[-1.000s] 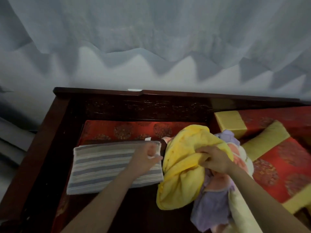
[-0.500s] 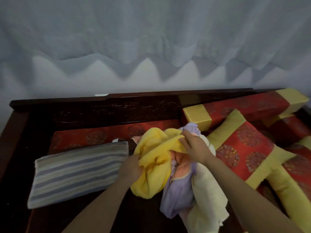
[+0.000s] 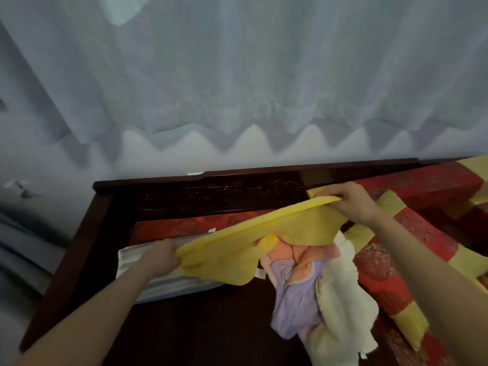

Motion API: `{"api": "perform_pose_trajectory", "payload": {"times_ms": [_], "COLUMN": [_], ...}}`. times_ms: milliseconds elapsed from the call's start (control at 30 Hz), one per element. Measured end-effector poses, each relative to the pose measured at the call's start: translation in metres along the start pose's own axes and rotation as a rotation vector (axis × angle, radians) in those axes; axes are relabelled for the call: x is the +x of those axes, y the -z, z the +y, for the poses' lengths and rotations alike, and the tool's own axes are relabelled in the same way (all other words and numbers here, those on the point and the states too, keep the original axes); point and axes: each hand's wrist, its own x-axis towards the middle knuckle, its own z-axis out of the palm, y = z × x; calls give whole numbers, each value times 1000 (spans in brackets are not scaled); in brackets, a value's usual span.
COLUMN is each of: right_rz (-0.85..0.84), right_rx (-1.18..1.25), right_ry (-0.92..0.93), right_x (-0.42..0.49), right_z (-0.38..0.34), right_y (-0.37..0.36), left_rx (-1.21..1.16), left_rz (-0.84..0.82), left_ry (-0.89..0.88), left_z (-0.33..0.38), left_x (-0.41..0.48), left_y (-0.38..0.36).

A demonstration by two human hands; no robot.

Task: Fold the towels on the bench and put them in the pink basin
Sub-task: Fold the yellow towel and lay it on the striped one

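A yellow towel (image 3: 253,241) is stretched out in the air above the dark wooden bench (image 3: 211,326). My left hand (image 3: 158,257) grips its lower left corner and my right hand (image 3: 351,202) grips its upper right corner. Under it lies a loose pile: a peach towel (image 3: 303,257), a lilac towel (image 3: 295,302) and a cream towel (image 3: 343,307). A folded grey striped towel (image 3: 169,283) lies flat on the bench at the left, partly behind my left hand. No pink basin is in view.
Red and yellow cushions (image 3: 390,262) fill the bench to the right of the pile. The carved dark backrest (image 3: 237,191) runs behind, with a pale curtain (image 3: 237,88) above it. The bench's left arm (image 3: 68,262) borders the striped towel.
Both hands have lifted the yellow towel off the pile and pulled it wide, left hand down-left, right hand up-right. The left hand has left the striped towel.
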Motion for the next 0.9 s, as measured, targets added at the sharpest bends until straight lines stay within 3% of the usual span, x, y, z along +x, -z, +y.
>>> {"api": "perform_pose_trajectory", "payload": {"times_ms": [100,167,300,433,500,567,667,800,900], "right_rz": [-11,-2,11,-362,-554,-638,-573,-511,-466], "right_rx": [23,72,376,881,901,806,770,948,1015], "right_ry": [-81,-194,-301,-321,-278,-221,-239,-288,-301], "right_x": [-7,-9,-10,-11,-12,-14,-13,-10,-9], "right_z": [0,-8,-53,-97,-110,-120,-121,-111,-108], "right_y": [2,0,-18,-49,-65,-81,-90,-66,-39], "left_rx": [-744,-934,-660,-257,-195,-167,-192,-25,-142], "left_rz": [70,129,215,241,256,254,226,94,-36], "left_ry": [75,-2,-250,-532,-607,-658,-646,-432,-328], "left_z": [-9,5,57,102,113,116,102,52,22], "left_x": [-27,-42,-58,-67,-71,-74,-73,-65,-74], "left_y": [17,29,44,50,55,59,59,23,-14]}}
